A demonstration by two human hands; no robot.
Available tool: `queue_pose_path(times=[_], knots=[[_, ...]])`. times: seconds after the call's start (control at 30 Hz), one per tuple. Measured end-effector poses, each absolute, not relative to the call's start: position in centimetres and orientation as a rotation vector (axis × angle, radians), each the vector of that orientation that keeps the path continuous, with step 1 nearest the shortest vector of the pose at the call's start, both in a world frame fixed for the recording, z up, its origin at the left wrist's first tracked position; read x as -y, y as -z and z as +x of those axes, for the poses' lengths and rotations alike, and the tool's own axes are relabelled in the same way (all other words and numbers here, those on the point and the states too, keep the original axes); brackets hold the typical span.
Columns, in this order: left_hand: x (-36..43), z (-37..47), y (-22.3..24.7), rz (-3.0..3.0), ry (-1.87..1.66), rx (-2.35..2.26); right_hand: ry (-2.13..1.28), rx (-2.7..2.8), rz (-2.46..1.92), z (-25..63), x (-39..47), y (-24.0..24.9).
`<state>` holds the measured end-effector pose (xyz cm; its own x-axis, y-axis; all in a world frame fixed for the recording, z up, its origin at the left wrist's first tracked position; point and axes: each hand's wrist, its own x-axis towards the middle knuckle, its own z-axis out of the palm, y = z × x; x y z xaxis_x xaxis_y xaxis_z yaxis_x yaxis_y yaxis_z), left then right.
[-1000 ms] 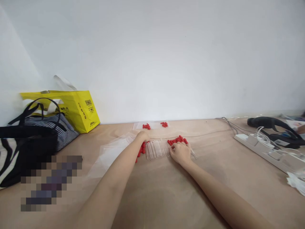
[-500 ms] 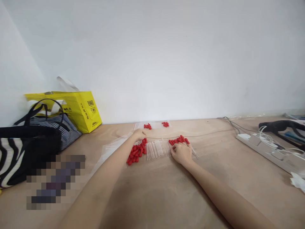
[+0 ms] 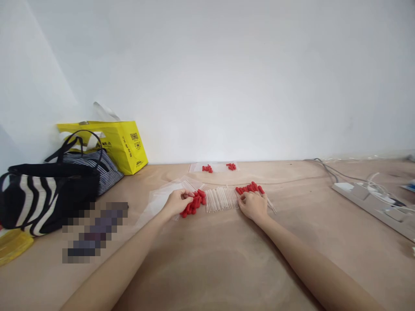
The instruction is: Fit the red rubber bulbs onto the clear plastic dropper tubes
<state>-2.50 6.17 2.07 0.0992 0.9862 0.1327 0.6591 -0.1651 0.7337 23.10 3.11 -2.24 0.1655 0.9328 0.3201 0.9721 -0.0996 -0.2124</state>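
Observation:
My left hand (image 3: 178, 201) is at the left edge of a pile of red pieces (image 3: 196, 204), its fingers pinched together; what they hold, if anything, is too small to tell. A row of thin whitish sticks (image 3: 221, 199) lies side by side between my hands. Over the right end of the sticks rests my right hand (image 3: 253, 205), fingers curled and pressed together. Just beyond it is a row of red pieces (image 3: 250, 188), and a few stick ends (image 3: 271, 204) show to its right. Clear plastic bags (image 3: 155, 201) lie left of the pile.
By the wall, a clear bag (image 3: 219, 166) bears two small red groups. At left stand a yellow bag (image 3: 132, 149), a striped bag (image 3: 108, 170) and a black-and-white bag (image 3: 48, 196) near a pixelated patch. A power strip (image 3: 366, 207) with cables lies right.
My left hand has moved from the far side of the red pile back to its left edge, uncovering more plastic bag. My right hand stays by the sticks. The view has shifted left.

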Motion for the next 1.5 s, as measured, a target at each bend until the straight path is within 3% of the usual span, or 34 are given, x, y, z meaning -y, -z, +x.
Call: queue_pose_path(times=[0.33,0.57,0.77,0.93,1.5], knots=[[-5.5,-3.0,-1.2,1.983,-1.005,-1.668,0.157,1.847,-2.236,22.2,-3.8,1.4],[-2.6,-1.9,-0.9,2.086,-1.396,-1.513,0.180,1.871,-2.223,22.2,-3.2,1.0],[0.8,0.2,0.7,2.277,-1.073,-1.199,0.207,1.985,-1.979,24.0,-0.7,1.2],[0.9,-0.1,0.8,2.391,-0.874,-1.235,0.185,2.231,-1.614,25.2,1.5,2.2],[1.1,1.6,1.5,2.436,-0.795,-1.248,-0.259,2.194,-1.500,23.0,0.9,2.3]])
